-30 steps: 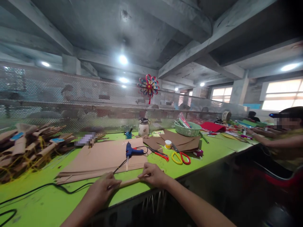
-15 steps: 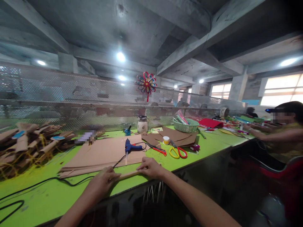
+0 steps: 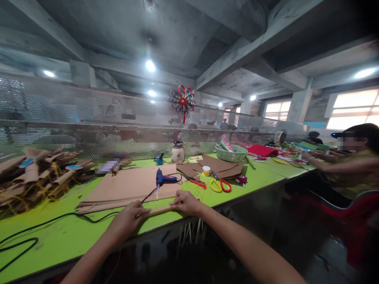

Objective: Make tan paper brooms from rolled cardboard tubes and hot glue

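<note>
Between my two hands lies a narrow roll of brown paper point(image 3: 160, 211), close to the front edge of the green table. My left hand point(image 3: 132, 217) is closed on its left end, fingers pressed together. On the other end, my right hand point(image 3: 186, 202) pinches it with thumb and fingers. Just beyond my hands rests a blue hot glue gun point(image 3: 166, 178) on a stack of brown paper sheets point(image 3: 124, 183). My palms and fingers cover both ends of the roll.
Scissors with yellow and red handles point(image 3: 220, 184), a red-handled cutter point(image 3: 197, 182) and a yellow-white spool point(image 3: 206, 170) lie to the right. Behind stands a green basket point(image 3: 232, 154). Brown paper rolls point(image 3: 32, 177) pile up at left. A black cord point(image 3: 68, 215) crosses the table. A co-worker point(image 3: 349, 157) sits at right.
The view has tilted down a little, so the scene shifts within the picture. Both hands keep their grip on the paper roll, with little other movement.
</note>
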Demonstrator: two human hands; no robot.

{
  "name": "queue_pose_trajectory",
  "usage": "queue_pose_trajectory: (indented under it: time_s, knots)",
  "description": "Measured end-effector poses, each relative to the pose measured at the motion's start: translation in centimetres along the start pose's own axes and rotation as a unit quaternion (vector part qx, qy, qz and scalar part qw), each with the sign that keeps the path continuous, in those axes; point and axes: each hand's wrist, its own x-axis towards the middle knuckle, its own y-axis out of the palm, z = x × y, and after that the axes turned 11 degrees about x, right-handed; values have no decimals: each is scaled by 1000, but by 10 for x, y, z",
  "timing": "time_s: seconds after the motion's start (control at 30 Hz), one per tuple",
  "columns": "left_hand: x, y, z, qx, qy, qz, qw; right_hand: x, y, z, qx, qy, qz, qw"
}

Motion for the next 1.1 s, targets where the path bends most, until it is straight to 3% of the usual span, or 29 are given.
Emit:
queue_pose_trajectory:
  time_s: [0.6, 0.77, 0.93, 1.1]
  knots:
    - [-1, 0, -2, 9, 17, -28, 999, 2, 0, -1, -46, -50, 14, 998]
    - [13, -20, -28, 109, 62, 29, 992, -5, -1, 0, 3, -51, 6, 999]
    - [42, -21, -47, 92, 81, 102, 987, -9, -3, -1, 47, -48, 9, 998]
    - [54, -22, -53, 72, 98, 145, 982, -10, -4, 1, 52, -50, 8, 997]
